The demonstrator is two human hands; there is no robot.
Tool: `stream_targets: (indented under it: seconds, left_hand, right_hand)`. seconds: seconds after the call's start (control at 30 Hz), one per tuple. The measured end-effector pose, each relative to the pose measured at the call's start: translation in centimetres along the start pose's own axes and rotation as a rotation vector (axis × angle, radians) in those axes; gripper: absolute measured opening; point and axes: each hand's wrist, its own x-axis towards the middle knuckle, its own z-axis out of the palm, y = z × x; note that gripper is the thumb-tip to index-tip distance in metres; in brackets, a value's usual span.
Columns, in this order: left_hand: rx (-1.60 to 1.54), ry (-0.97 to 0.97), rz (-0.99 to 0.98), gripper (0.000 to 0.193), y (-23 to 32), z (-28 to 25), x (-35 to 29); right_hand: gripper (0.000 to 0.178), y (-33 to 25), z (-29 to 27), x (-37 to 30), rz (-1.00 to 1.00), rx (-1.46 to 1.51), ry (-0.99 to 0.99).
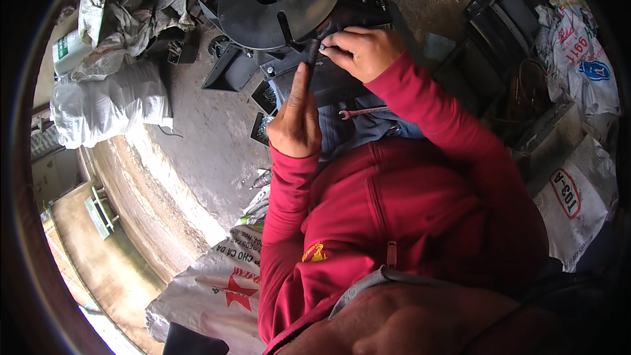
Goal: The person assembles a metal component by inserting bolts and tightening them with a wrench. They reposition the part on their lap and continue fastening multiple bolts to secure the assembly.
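Note:
A dark threaded rod point(313, 56) stands just in front of me, beside the near edge of a large round steel disc point(309, 10) with a centre hole and a slot. My left hand point(296, 125) is closed around its lower part, the index finger stretched up along it. From the right, my right hand point(368, 52) pinches thumb and fingertips together close to the rod's upper end. Whatever sits in that pinch is too small to name. An open-ended wrench point(361, 112) lies across my lap, below my right forearm.
Small open bins point(261, 128) with metal bits stand left of my knees. Dark metal trays point(230, 66) lie beyond them. White plastic-wrapped bundles point(108, 102) are at far left, a printed sack point(217, 296) at lower left. Metal boxes point(549, 135) and sacks point(582, 46) crowd the right.

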Motion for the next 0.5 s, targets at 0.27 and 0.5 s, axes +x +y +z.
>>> stream_targets:
  seconds: [0.27,0.5]
  left_hand:
    - [-0.033,0.065,0.073,0.053,1.1,-1.0,1.0]
    - [0.201,-0.062,-0.007,0.054,-1.5,1.2,0.5]
  right_hand:
    - [0.012,-0.1,0.7,0.1,0.051,0.054,0.027]
    - [0.012,0.0,1.0,0.0,0.081,0.080,-0.008]
